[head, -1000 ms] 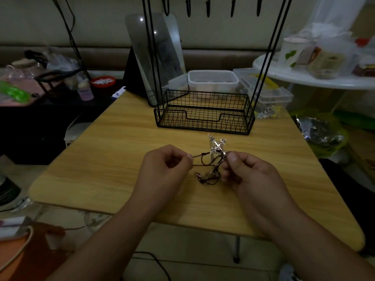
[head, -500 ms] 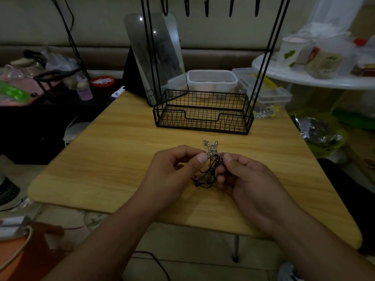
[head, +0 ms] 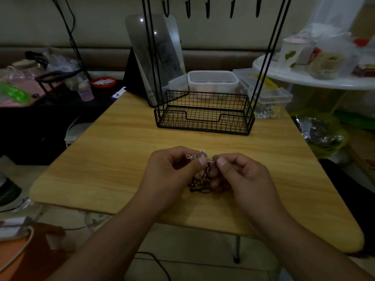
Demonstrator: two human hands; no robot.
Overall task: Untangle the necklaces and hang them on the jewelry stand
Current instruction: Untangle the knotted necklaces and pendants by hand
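Observation:
A tangled bunch of necklaces (head: pixel 199 179), dark cord with silvery clasps and pendants, hangs between my two hands above the wooden table (head: pixel 113 159). My left hand (head: pixel 172 175) pinches the bunch at its top with thumb and fingers. My right hand (head: pixel 241 177) pinches it from the right side, thumb tip close to the left thumb. The black wire jewelry stand (head: pixel 205 113) sits at the table's far side, its basket base empty, its legs rising to a row of hooks (head: pixel 207 7) at the top edge.
A mirror (head: pixel 156 55) leans behind the stand's left leg. Clear plastic boxes (head: pixel 213 81) sit behind the basket. A white round table (head: pixel 324 82) with jars is at the right, and a cluttered dark surface (head: pixel 40 94) at the left.
My hands have come together: the left hand moved right onto the bunch, and the cord once stretched between them is now gathered into a clump.

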